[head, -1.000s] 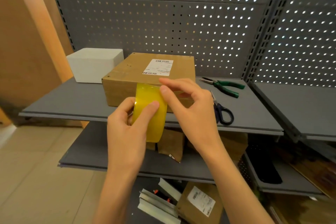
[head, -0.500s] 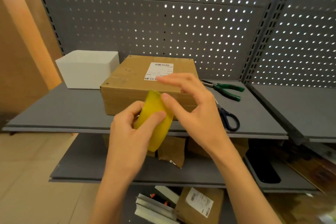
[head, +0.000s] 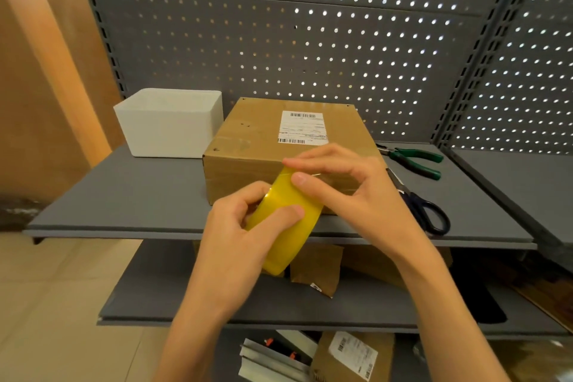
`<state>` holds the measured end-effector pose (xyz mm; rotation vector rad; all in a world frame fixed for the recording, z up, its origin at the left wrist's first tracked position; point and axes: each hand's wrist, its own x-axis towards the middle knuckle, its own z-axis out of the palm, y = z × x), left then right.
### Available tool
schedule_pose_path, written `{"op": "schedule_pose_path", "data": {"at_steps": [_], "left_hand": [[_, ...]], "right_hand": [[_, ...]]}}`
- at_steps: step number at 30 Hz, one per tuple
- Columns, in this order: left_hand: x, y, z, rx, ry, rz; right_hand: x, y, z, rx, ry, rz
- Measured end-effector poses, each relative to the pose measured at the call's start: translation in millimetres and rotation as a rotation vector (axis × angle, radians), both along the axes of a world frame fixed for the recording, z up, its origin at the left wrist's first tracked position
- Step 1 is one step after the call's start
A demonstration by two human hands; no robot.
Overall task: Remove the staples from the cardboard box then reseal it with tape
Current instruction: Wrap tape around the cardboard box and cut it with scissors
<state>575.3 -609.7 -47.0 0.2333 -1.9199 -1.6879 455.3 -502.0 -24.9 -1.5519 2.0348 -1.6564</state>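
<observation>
Tape roll [head: 286, 228] is nearest, held in front of the shelf [head: 124, 195] edge: left hand [head: 235, 245] wraps it with the thumb on its face, right hand [head: 356, 195] pinches at its top edge. Both hands cover the near side of the box [head: 248, 149], so that edge is hidden. Box sits mid-shelf, label up. Scissors [head: 431, 214] lie just right of it, half behind the right hand; pliers [head: 415, 161] further back; white bin [head: 170, 127] at the box's left. Whether a tape end is lifted is unclear. Versus 1 s ago, the roll is tilted more.
</observation>
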Motion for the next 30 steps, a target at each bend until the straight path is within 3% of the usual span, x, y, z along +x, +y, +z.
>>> {"op": "schedule_pose_path", "data": {"at_steps": [7, 14, 18, 25, 30], "left_hand": [[-15, -1, -7, 0.037, -0.077, -0.031], [-32, 11, -1, 0.049, -0.098, -0.030], [-34, 17, 9, 0.051, -0.114, -0.002], [-40, 36, 19, 0.030, -0.217, 0.165], [-59, 57, 29, -0.015, -0.203, 0.254]], "right_hand": [[-7, 0, -13, -0.085, 0.038, -0.151], [-20, 5, -17, -0.138, 0.243, -0.278], [-26, 8, -18, -0.180, 0.312, -0.253], [-38, 12, -12, -0.255, 0.225, -0.142], [-59, 24, 2, -0.278, 0.280, -0.142]]}}
